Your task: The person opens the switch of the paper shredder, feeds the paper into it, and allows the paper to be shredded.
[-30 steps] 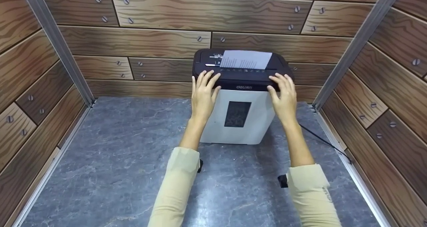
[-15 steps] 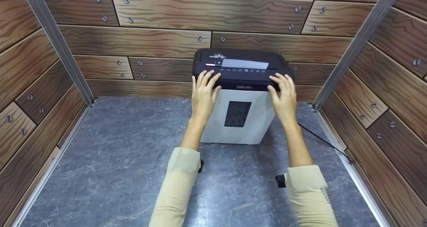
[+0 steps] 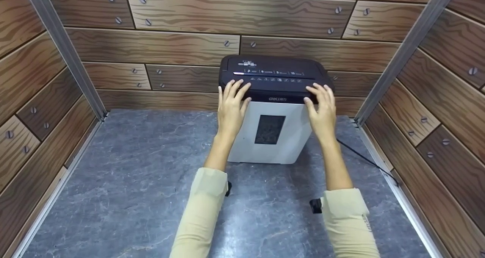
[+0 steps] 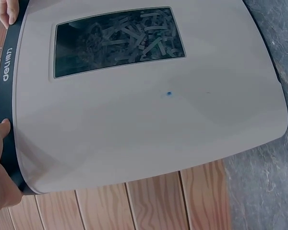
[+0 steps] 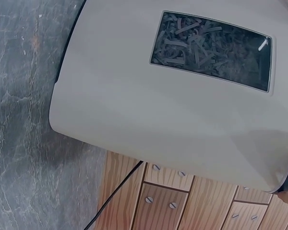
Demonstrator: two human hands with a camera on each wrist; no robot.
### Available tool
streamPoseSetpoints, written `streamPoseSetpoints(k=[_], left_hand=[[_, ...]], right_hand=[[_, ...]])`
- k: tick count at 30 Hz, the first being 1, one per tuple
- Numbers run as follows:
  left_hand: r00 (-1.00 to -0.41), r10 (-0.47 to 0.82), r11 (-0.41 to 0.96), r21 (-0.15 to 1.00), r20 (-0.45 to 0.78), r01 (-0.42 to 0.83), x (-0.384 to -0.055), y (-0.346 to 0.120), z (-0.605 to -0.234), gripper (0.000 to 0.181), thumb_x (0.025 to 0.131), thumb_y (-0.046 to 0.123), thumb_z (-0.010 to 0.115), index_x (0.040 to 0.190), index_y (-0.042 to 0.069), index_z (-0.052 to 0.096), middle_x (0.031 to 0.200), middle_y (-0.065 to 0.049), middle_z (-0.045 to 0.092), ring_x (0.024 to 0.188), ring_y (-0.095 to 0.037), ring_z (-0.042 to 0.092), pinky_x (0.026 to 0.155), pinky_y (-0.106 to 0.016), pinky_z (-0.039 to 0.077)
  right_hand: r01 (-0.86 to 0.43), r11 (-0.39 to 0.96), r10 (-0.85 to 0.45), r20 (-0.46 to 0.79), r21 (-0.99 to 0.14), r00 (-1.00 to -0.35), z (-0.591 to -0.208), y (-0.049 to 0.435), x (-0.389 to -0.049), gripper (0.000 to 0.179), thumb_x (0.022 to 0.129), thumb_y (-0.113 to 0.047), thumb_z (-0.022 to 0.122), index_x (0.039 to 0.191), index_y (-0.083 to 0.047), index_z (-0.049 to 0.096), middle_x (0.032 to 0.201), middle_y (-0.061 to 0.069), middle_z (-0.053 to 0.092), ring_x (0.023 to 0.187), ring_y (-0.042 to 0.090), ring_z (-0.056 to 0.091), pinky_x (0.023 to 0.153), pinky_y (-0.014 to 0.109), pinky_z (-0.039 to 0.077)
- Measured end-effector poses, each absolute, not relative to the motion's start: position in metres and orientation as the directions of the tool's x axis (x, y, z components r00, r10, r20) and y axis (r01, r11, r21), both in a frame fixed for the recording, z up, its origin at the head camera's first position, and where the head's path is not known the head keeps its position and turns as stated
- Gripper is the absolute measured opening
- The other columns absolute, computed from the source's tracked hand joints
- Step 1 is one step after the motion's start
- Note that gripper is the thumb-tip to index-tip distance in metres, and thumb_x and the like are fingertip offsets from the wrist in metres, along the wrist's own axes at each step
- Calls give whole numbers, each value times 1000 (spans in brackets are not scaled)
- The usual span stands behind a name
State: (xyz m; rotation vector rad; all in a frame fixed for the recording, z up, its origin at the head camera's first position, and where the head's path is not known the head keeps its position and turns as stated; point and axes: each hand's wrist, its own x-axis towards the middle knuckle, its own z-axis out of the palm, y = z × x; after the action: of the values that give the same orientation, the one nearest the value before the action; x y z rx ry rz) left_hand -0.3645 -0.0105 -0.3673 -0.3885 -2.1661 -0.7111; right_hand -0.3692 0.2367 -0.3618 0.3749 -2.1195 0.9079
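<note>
A paper shredder (image 3: 273, 133) with a light body and black lid (image 3: 282, 85) stands upright near the back wall. Paper strips show behind its dark front window (image 4: 120, 40). At the lid's left front corner rests my left hand (image 3: 230, 112), fingers spread over the top and thumb at the front edge. The right front corner has my right hand (image 3: 323, 110) on it in the same pose. In the left wrist view the left thumb touches the black rim. The right wrist view shows only a bit of the right hand at its edge.
A black cord (image 3: 367, 160) runs from behind the shredder to the right side rail (image 3: 413, 208). Wood-patterned walls (image 3: 189, 13) enclose the grey marbled floor (image 3: 151, 167) at the back and sides, with metal posts at the corners.
The printed sheet in the lid slot has sunk down and is out of sight; the slot and lid markings now show. Both hands stay on the lid; the right forearm shifts slightly left.
</note>
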Motion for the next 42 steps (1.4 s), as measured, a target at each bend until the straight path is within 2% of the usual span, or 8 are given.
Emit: streamPoseSetpoints(k=[9,21,32,42], left_hand=[[-631,35,790,365,775,492,-365,-11,-367,35,90,24,59,124,16,59,131,-3,50,129,-19,31,110,-41,5],[-622,33,799,354,783,487,-365,-11,-370,35,89,23,60,123,16,59,130,-3,50,128,-20,32,110,-42,8],[-611,36,784,357,790,507,-365,-9,-369,35,89,22,60,123,15,60,129,-4,50,128,-20,32,110,-39,3],[-607,34,800,342,794,493,-366,-11,-368,35,89,24,60,122,16,60,129,-3,51,128,-20,33,109,-45,12]], right_hand=[[-515,696,46,747,-500,-663,-363,236,-369,30,92,-20,57,119,-9,60,131,5,49,130,23,26,106,38,18],[-508,695,44,735,-509,-676,-364,236,-368,30,92,-21,57,119,-10,60,132,5,49,131,22,25,106,40,18],[-501,699,52,735,-511,-677,-363,237,-368,30,91,-21,57,119,-10,61,132,4,49,131,21,26,106,40,18],[-505,695,47,734,-511,-678,-362,236,-368,30,92,-21,57,119,-10,60,132,4,49,131,21,25,107,39,17]])
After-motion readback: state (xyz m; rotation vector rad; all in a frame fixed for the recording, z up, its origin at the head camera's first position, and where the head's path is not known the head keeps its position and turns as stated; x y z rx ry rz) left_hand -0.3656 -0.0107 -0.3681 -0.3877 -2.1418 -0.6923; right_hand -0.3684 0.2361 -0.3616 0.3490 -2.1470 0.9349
